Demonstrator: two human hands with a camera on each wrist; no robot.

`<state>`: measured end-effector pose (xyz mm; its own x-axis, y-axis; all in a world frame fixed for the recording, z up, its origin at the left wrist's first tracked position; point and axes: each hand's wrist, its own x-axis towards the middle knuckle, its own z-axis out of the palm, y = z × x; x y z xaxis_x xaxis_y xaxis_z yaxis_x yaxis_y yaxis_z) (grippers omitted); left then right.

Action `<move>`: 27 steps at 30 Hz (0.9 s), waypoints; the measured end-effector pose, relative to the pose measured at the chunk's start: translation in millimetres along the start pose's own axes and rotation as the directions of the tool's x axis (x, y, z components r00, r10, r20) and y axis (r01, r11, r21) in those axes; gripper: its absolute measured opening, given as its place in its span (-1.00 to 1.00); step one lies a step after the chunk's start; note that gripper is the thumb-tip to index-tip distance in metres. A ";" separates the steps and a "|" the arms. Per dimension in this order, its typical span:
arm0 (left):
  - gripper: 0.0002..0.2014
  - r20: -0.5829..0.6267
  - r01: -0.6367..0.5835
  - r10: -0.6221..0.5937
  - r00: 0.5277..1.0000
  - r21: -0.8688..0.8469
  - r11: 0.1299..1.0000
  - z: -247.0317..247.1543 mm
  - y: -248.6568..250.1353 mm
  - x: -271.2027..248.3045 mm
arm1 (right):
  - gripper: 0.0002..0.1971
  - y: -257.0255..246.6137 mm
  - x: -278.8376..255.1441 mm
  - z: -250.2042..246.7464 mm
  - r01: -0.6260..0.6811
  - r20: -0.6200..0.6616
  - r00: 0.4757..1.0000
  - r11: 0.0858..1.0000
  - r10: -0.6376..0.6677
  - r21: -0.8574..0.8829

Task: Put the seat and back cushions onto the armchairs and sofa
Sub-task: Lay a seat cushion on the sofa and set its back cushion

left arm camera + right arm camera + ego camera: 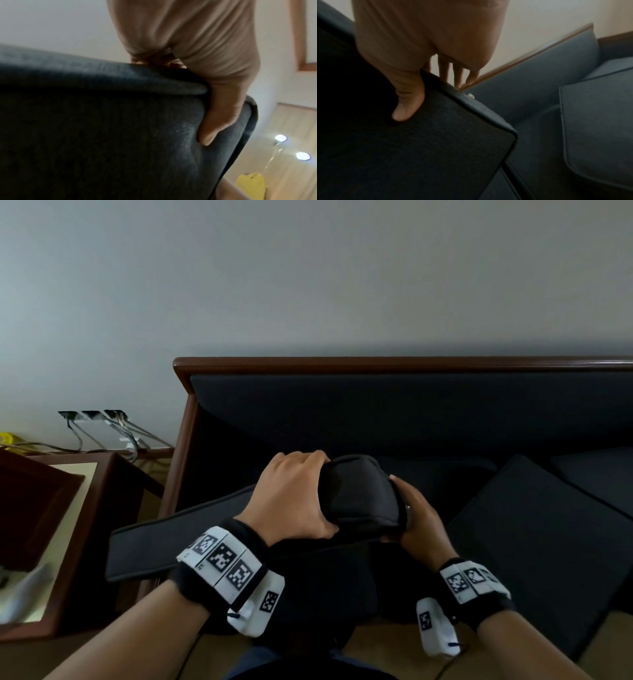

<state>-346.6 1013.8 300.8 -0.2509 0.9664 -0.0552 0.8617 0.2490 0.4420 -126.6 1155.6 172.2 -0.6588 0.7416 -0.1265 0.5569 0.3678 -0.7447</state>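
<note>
Head view: a dark wooden side table (pixel 102 474) stands left of the wood-framed dark blue sofa (pixel 376 405), with cables (pixel 102 426) trailing from wall sockets beyond it. A flat dark blue seat cushion (pixel 534 542) leans at the sofa's near right. Both hands clamp another dark blue piped cushion (pixel 359 494) over the sofa's left seat (thumbs dent the fabric): left hand (pixel 294 498) and right hand (pixel 421 525) each grip its top edge.

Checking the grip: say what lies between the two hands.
The head view shows the dark cushion bunched between the left hand and right hand; both grip it, nothing else between.
</note>
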 end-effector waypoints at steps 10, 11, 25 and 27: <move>-0.01 0.173 0.042 -0.046 0.984 0.022 0.999 78.9 2.5 51.0 | -0.60 1.8 15.3 -13.5 -0.459 0.092 0.821 0.556 0.564 0.693; -0.02 0.201 0.024 -0.029 0.979 0.029 0.999 87.9 7.9 54.4 | -0.66 -1.7 15.4 -18.7 -0.453 0.092 0.810 0.517 0.579 0.726; -0.44 -0.111 0.584 -0.606 0.787 -0.182 0.791 91.3 -117.6 -39.7 | -0.61 15.2 -19.2 -12.8 -0.664 0.085 0.539 0.360 0.838 0.655; -0.41 -0.102 0.752 -0.782 0.615 -0.222 0.621 74.5 -151.7 -64.6 | -0.58 13.8 -17.9 -11.7 -0.668 0.073 0.519 0.351 0.851 0.656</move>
<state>-428.2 918.4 170.6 -0.8732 0.3932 -0.2880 0.2482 0.8673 0.4316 -101.3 1154.0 171.8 0.0952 0.6574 -0.7475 0.3043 -0.7342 -0.6070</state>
